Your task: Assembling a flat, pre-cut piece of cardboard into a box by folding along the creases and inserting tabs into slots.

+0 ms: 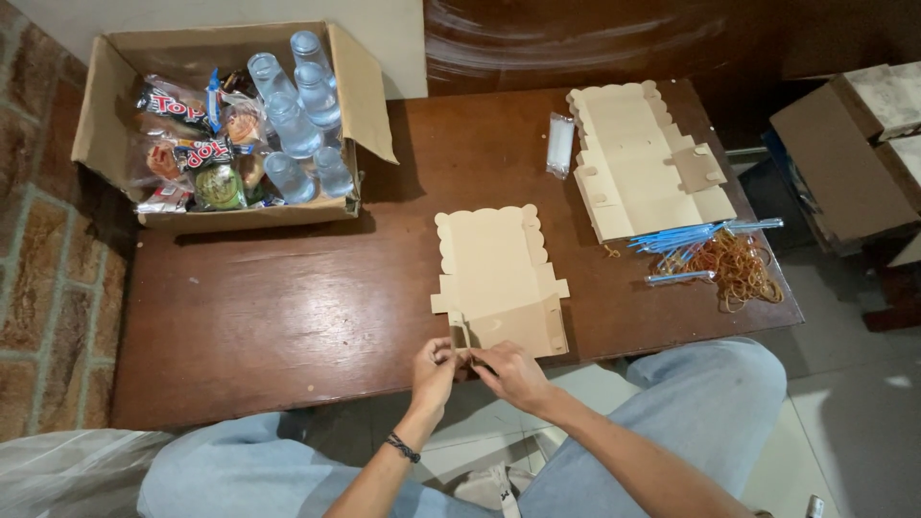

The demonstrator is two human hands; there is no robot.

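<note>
A flat, unfolded tan cardboard box blank [499, 273] with scalloped edges lies on the dark wooden table [288, 317], near its front edge. My left hand [434, 372] pinches a small flap at the blank's near left corner. My right hand [510, 374] grips the same near edge just beside it, fingers closed on the cardboard. Both hands meet at the table's front edge, above my knees in light jeans.
An open carton [106, 115] at the back left holds water cups and snack packets. A stack of box blanks [638, 163] lies at the back right, with a clear packet [559, 144], blue straws [691, 238] and rubber bands [739, 269]. Cardboard boxes [844, 153] stand to the right.
</note>
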